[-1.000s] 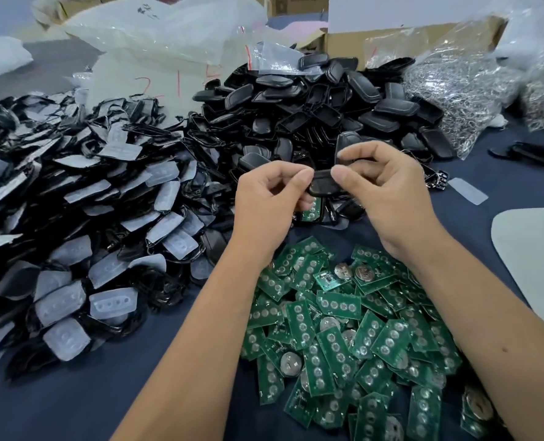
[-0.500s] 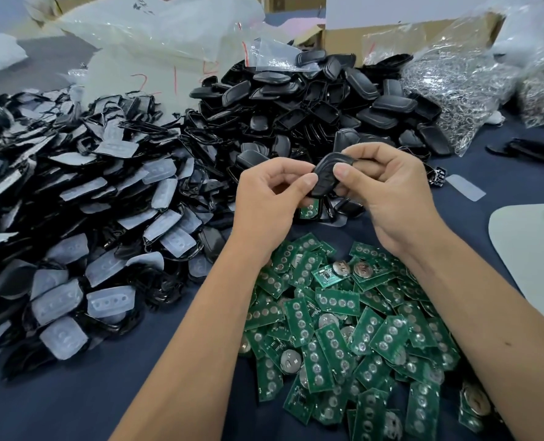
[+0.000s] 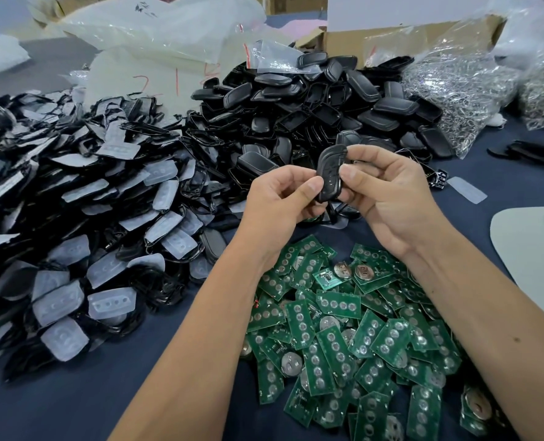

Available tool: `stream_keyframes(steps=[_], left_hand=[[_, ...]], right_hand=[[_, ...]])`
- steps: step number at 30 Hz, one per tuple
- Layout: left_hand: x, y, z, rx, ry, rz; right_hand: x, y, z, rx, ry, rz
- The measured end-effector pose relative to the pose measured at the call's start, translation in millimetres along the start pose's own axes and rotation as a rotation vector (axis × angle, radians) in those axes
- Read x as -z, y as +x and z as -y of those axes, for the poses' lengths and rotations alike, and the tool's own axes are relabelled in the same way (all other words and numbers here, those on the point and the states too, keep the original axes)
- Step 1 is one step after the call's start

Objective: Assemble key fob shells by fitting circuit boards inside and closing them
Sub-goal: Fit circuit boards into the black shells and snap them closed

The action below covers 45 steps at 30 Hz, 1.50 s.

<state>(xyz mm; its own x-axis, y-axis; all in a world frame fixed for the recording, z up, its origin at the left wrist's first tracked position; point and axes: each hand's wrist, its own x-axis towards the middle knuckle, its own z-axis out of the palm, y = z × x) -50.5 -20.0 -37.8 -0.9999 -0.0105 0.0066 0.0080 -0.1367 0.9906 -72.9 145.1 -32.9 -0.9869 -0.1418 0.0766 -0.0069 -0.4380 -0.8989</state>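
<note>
The dark blue surface point(image 3: 73, 409) stretches under everything, bare in the near corner left of the left forearm. Far to the left of the hands sprawls the biggest heap, black frames with clear rubber button pads point(image 3: 73, 192), reaching from the near left edge up past the level of the hands. Just beyond the hands rises a mound of black shell halves point(image 3: 312, 100), and behind it lie white plastic bags point(image 3: 156, 36) and a cardboard box point(image 3: 391, 36). Beyond and to the right of the right hand sits a clear bag of metal rings point(image 3: 455, 90). Directly below the hands and between the forearms spreads a pile of green circuit boards point(image 3: 344, 338), some showing coin cells. To the right of the right forearm a pale rounded plate point(image 3: 531, 249) lies on the cloth.

The left hand point(image 3: 277, 202) and the right hand point(image 3: 388, 198) are raised together above the boards, both grasping one black key fob shell point(image 3: 328, 173). The shell stands roughly upright, tilted slightly, its button face toward the camera. The left thumb and curled fingers pinch its lower end; the right thumb presses its right edge while the right fingers curl behind its top.
</note>
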Motion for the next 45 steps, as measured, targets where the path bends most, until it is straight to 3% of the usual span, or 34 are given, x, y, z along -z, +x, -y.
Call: stream_keyframes(steps=[9, 14, 19, 23, 27, 30, 33, 38, 45], left_hand=[[0.3, -1.6, -6.0, 0.099, -0.083, 0.067], [-3.1, -3.7, -6.6, 0.032, -0.069, 0.067], [-6.4, -2.7, -7.4, -0.081, 0.203, -0.050], [-10.9, -3.9, -9.4, -0.310, 0.558, -0.146], [-20.0, -5.0, -9.2, -0.478, 0.887, -0.111], [-21.1, -2.6, -9.0, -0.539, 0.912, -0.064], [-9.7, -1.6, -6.5, -0.514, 0.871, -0.002], [10.9, 1.1, 4.6, -0.362, 1.250, -0.119], [7.5, 0.2, 7.2, -0.336, 1.058, -0.142]], right_hand=[[-0.3, -2.5, 1.8, 0.048, -0.044, 0.006], [-1.7, -2.8, 3.2, 0.078, -0.036, -0.006], [-3.8, -2.1, -2.1, 0.107, -0.168, -0.082], [-10.0, -3.3, -8.3, 0.109, -0.183, -0.124], [-11.0, -4.3, -10.7, 0.073, -0.175, -0.138], [-7.8, -2.6, -9.9, 0.063, -0.169, -0.175], [-5.1, -0.4, -6.0, 0.048, -0.088, -0.172], [6.4, 3.9, -1.3, 0.032, 0.120, -0.115], [12.4, 5.1, -0.8, -0.012, 0.113, 0.029]])
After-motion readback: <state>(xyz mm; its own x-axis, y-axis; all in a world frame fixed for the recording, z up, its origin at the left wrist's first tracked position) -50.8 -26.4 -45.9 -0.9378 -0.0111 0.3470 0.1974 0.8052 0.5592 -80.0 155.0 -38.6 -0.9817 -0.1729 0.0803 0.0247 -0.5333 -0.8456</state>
